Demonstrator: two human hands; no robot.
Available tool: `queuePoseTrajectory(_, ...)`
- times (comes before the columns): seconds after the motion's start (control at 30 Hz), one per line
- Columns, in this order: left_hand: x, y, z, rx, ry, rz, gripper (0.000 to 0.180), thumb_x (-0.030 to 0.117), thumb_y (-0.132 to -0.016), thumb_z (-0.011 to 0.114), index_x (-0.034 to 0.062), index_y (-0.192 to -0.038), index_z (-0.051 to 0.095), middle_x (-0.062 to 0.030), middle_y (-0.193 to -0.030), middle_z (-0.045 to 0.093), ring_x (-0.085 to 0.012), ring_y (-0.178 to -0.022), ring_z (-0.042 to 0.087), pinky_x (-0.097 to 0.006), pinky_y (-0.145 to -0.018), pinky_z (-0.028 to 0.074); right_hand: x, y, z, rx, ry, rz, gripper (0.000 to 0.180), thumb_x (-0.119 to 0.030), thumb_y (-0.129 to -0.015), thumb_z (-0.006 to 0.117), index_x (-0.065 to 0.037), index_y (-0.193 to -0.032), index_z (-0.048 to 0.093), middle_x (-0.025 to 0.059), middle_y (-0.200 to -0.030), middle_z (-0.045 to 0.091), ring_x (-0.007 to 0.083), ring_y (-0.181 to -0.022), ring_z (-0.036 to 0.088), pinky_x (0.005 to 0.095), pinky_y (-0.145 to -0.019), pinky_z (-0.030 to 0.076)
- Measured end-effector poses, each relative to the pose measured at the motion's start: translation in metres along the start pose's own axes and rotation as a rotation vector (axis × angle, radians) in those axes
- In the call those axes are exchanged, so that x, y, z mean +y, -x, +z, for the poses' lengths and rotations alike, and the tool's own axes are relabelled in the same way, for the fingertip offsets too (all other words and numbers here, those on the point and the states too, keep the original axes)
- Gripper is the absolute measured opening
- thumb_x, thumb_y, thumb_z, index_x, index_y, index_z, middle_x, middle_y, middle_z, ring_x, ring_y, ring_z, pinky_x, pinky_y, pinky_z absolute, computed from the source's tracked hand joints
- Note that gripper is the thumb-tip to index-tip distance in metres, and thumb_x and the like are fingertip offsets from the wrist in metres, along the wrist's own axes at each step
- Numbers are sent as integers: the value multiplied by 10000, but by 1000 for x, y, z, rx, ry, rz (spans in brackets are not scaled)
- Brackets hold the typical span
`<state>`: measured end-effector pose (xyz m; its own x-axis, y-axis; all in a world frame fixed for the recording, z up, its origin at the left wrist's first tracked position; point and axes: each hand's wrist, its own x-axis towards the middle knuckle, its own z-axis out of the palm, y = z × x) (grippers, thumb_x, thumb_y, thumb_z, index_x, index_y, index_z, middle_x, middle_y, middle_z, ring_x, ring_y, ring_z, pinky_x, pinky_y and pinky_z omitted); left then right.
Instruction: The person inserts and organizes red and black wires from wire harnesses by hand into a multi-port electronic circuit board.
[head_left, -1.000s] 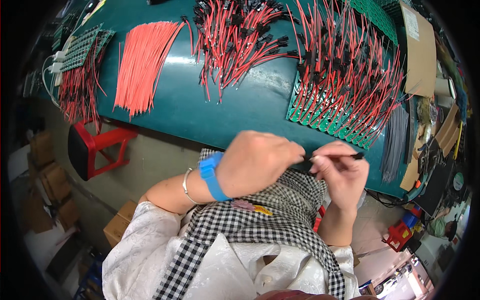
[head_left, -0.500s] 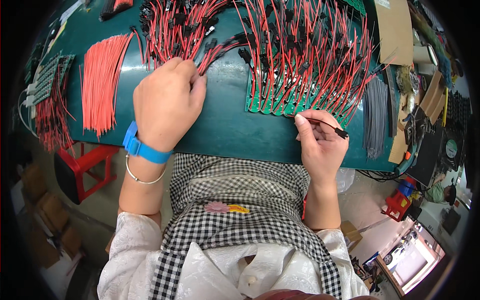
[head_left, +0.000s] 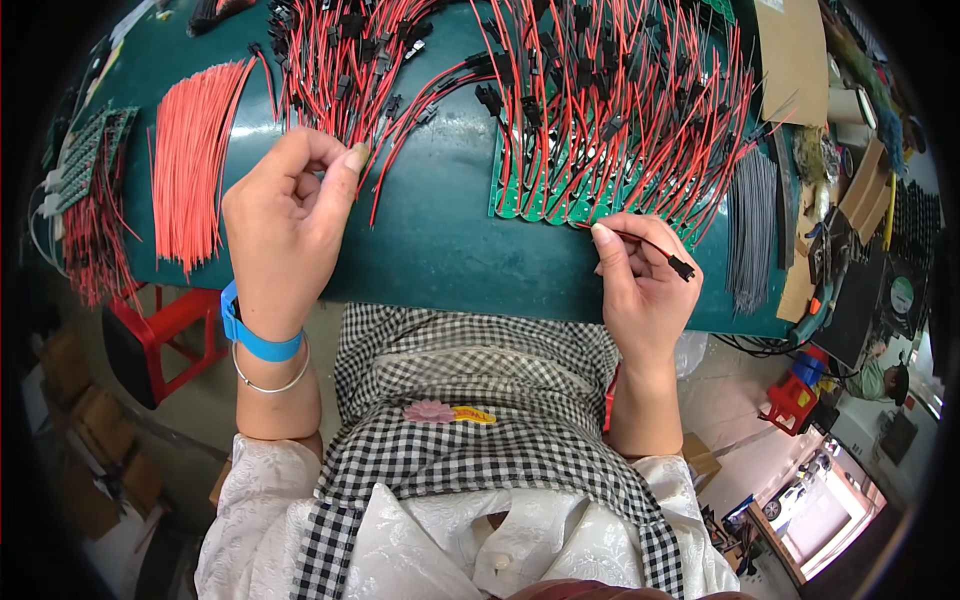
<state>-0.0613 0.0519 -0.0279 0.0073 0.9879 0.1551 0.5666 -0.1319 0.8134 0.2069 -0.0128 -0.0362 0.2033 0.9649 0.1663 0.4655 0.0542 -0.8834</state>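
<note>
Between the thumb and fingers of my right hand [head_left: 648, 285] is a red-and-black connector lead [head_left: 640, 237]. Its black plug [head_left: 681, 267] hangs over the fingers, just in front of the green circuit boards [head_left: 553, 207], from which many similar leads stand up. My left hand [head_left: 290, 215], with a blue wrist strap [head_left: 262, 338], has thumb and forefinger pinched together at the near end of a heap of red-and-black leads [head_left: 345, 75]. What this pinch holds, if anything, cannot be made out. A few leads [head_left: 405, 125] lie loosely beside it.
A bundle of plain red wires [head_left: 195, 165] lies at left, beside small boards with wires [head_left: 95, 165] hanging over the table edge. Grey wires [head_left: 750, 225] and cardboard [head_left: 795, 65] are at right on the green table [head_left: 450, 250]. A red stool [head_left: 175, 335] stands below left.
My left hand has moved left and slightly back toward me, its pinch now showing; the leads beside it have spread apart. My right hand keeps its lead in nearly the same place.
</note>
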Motion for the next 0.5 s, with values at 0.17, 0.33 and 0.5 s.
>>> queuePoseTrajectory(0.17, 5, 3, -2, -22, 356, -118, 99, 62, -947, 631, -3, -892, 580, -47, -789, 698, -28, -514, 436, -179, -461, 320, 2, -2, -4, -25, 69, -32, 78, 57, -827, 714, 29, -878, 663, 58, -752, 615, 81, -610, 572, 210, -521, 459)
queuePoseTrajectory(0.33, 12, 6, -7, -57, 696, -130, 122, 112, -990, 571, 5, -939, 546, -161, -886, 715, -95, -583, 601, -208, -510, 470, -2, -12, -6, -72, 179, -106, 97, 52, -793, 718, 4, -846, 652, 93, -720, 615, 201, -594, 596, 289, -545, 468)
queuePoseTrajectory(0.5, 11, 9, -11, -56, 820, -82, 121, 88, -973, 590, -16, -944, 537, -198, -908, 703, -136, -614, 624, -232, -552, 508, -19, -22, -8, -155, 369, -188, 85, -2, -790, 716, -12, -805, 633, 126, -747, 644, 281, -616, 632, 348, -546, 491)
